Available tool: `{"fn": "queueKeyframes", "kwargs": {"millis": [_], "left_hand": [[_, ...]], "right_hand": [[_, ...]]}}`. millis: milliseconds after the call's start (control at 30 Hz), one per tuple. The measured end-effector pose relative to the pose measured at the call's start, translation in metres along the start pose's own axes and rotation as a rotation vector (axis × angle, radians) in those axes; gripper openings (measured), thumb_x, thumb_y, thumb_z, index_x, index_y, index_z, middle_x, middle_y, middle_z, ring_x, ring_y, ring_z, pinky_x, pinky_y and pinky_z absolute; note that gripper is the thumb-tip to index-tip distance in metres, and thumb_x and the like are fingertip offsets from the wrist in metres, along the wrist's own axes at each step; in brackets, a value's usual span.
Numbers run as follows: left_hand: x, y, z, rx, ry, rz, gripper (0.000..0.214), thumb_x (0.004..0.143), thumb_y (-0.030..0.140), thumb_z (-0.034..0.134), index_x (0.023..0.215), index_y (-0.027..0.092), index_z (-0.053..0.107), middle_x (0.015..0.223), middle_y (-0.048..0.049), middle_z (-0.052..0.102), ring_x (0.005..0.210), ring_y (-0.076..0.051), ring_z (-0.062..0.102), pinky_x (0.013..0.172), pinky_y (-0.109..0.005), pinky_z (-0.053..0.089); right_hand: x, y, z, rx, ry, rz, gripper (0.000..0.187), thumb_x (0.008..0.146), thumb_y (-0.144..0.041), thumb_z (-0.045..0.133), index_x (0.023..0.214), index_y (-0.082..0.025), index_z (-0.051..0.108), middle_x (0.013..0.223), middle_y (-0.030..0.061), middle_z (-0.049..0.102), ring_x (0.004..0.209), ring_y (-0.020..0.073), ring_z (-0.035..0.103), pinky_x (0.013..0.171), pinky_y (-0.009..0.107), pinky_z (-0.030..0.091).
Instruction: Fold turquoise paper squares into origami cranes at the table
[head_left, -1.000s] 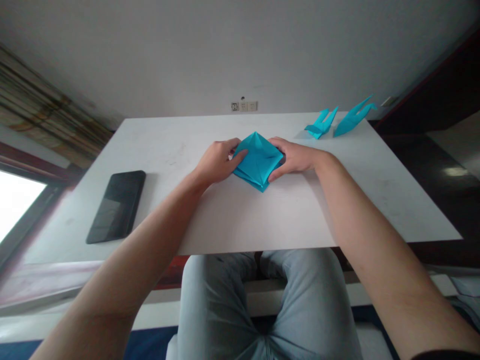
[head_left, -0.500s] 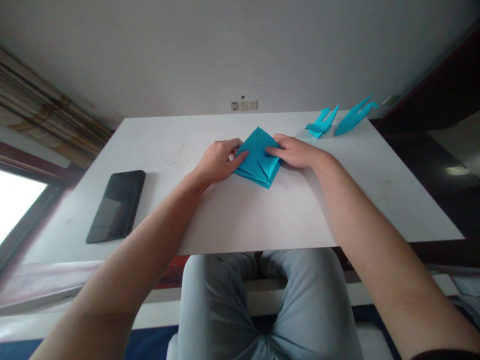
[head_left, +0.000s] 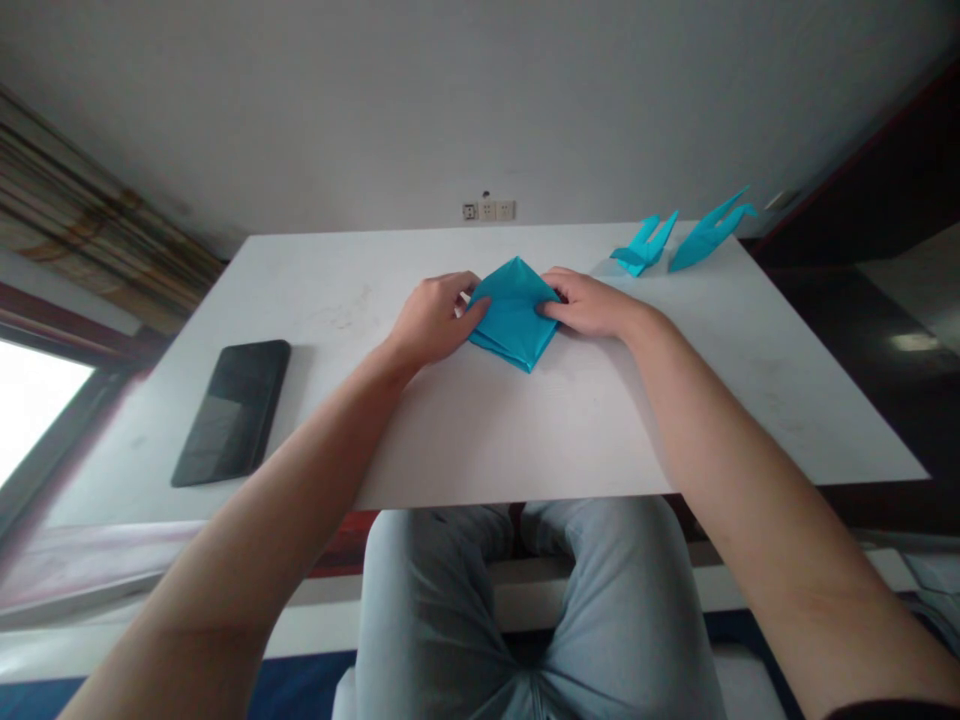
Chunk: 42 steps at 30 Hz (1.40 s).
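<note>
A turquoise sheet of origami paper (head_left: 516, 312), folded into a layered diamond, is held just over the middle of the white table. My left hand (head_left: 436, 315) pinches its left corner, thumb on top and fingers behind. On the opposite corner my right hand (head_left: 592, 302) is closed in the same way, its thumb lying on the upper face. The layers part slightly along the lower left edge. Most of the fingertips behind the paper are hidden.
Two folded turquoise paper cranes, a nearer one (head_left: 645, 246) and a taller one (head_left: 709, 235), stand at the table's back right. A black phone (head_left: 234, 412) lies at the left on the white table (head_left: 517, 450). Wall sockets (head_left: 487, 211) sit behind the back edge.
The slit-like gap in the paper's lower front has closed, and its top face looks flatter. My right thumb has shifted slightly outward; both hands keep their hold.
</note>
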<state>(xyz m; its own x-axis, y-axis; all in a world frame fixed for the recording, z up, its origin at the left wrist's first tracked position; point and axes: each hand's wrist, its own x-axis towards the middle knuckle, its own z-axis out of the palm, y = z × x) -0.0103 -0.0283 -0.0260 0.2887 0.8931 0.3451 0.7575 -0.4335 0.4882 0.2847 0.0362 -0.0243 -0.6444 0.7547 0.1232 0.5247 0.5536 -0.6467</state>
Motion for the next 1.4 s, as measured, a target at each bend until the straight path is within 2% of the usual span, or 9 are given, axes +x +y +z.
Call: {"fn": "queueKeyframes", "kwargs": {"millis": [133,300,533,733,967,1067,1233,1400], "left_hand": [[0.000,-0.002,0.000,0.004,0.020,-0.038,0.027,0.101,0.046,0.068,0.110,0.024,0.080,0.100,-0.0102,0.087,0.090,-0.029,0.077,0.090,-0.042,0.064],[0.001,-0.006,0.000,-0.005,-0.046,0.012,0.032,0.092,0.037,0.069,0.116,0.021,0.083,0.115,-0.0133,0.088,0.104,-0.033,0.080,0.098,-0.046,0.065],[0.002,-0.009,0.001,0.014,-0.046,-0.022,0.021,0.092,0.035,0.067,0.105,0.023,0.079,0.109,-0.0133,0.087,0.101,-0.034,0.079,0.095,-0.046,0.064],[0.002,-0.009,0.001,0.012,-0.061,0.004,0.034,0.089,0.031,0.066,0.116,0.021,0.083,0.114,-0.0137,0.087,0.104,-0.033,0.078,0.098,-0.046,0.064],[0.001,-0.009,0.002,0.001,-0.077,0.010,0.046,0.091,0.029,0.066,0.130,0.018,0.086,0.126,-0.0156,0.088,0.112,-0.035,0.080,0.105,-0.047,0.065],[0.001,-0.008,0.003,0.003,-0.075,0.000,0.044,0.095,0.030,0.067,0.133,0.019,0.087,0.128,-0.0163,0.087,0.113,-0.035,0.080,0.106,-0.049,0.064],[0.002,-0.006,0.007,0.036,-0.054,-0.033,0.034,0.100,0.032,0.066,0.126,0.020,0.086,0.121,-0.0146,0.086,0.108,-0.033,0.079,0.100,-0.045,0.063],[0.003,-0.002,0.009,0.098,-0.054,-0.066,0.031,0.101,0.027,0.065,0.125,0.019,0.084,0.122,-0.0148,0.085,0.107,-0.032,0.077,0.100,-0.043,0.060]], "right_hand": [[0.001,-0.002,0.006,-0.019,0.049,0.007,0.017,0.088,-0.031,0.073,0.103,-0.026,0.079,0.120,0.0115,0.080,0.115,0.0375,0.073,0.117,0.055,0.059],[0.002,-0.004,0.012,-0.062,0.083,-0.010,0.014,0.090,-0.028,0.071,0.104,-0.026,0.076,0.121,0.0130,0.079,0.121,0.0402,0.074,0.117,0.058,0.059],[0.004,0.001,0.017,-0.080,0.075,-0.012,0.016,0.094,-0.021,0.070,0.106,-0.029,0.077,0.124,0.0109,0.079,0.128,0.0391,0.073,0.124,0.058,0.058],[0.004,0.004,0.017,-0.101,0.076,-0.007,0.026,0.094,-0.022,0.069,0.117,-0.027,0.079,0.129,0.0124,0.078,0.130,0.0389,0.073,0.123,0.056,0.058],[0.005,0.001,0.017,-0.098,0.081,-0.030,0.021,0.090,-0.021,0.070,0.108,-0.028,0.076,0.123,0.0127,0.080,0.125,0.0399,0.073,0.121,0.059,0.058],[0.005,-0.001,0.017,-0.096,0.082,-0.039,0.017,0.089,-0.021,0.070,0.104,-0.028,0.075,0.120,0.0121,0.079,0.122,0.0388,0.072,0.119,0.056,0.059],[0.004,-0.002,0.019,-0.115,0.105,-0.005,0.020,0.095,-0.025,0.071,0.113,-0.025,0.078,0.123,0.0132,0.079,0.119,0.0375,0.073,0.112,0.051,0.058],[0.005,-0.002,0.022,-0.133,0.112,-0.021,0.023,0.100,-0.029,0.070,0.119,-0.024,0.080,0.128,0.0148,0.079,0.128,0.0401,0.073,0.117,0.053,0.056]]}}
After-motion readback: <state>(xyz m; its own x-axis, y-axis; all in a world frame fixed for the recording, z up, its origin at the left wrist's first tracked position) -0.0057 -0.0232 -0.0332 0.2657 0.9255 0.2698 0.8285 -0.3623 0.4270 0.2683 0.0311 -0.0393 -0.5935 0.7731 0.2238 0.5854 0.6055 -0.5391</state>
